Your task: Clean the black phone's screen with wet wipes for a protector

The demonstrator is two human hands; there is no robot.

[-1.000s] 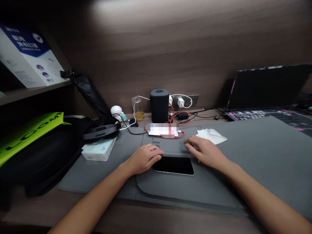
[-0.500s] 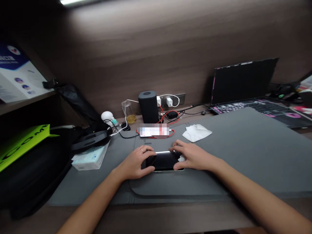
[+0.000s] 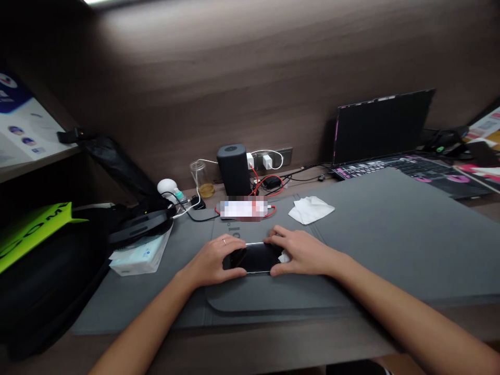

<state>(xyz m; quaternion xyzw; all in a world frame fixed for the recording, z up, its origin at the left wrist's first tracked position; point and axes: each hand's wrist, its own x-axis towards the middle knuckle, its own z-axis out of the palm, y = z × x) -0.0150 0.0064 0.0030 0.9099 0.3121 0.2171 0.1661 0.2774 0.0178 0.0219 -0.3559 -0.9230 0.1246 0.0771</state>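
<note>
A black phone (image 3: 255, 257) with a dark screen lies flat on a small grey pad (image 3: 273, 297) in the middle of the desk. My left hand (image 3: 213, 259), a ring on one finger, grips the phone's left end with fingers curled round it. My right hand (image 3: 300, 251) holds the phone's right end, and a bit of white tissue (image 3: 284, 257) shows under its thumb. Both hands touch the phone at once.
A big grey desk mat (image 3: 390, 234) covers the desk. Behind the phone lie a second phone on a red cable (image 3: 244, 209), a crumpled white tissue (image 3: 310, 209), a dark speaker (image 3: 233, 169) and a small glass (image 3: 199, 177). Laptop (image 3: 394, 146) at right; black bag (image 3: 50, 281), tissue pack (image 3: 138, 255) at left.
Both hands came off the far edge of the small pad and closed on the two ends of the black phone. The view has shifted to the right.
</note>
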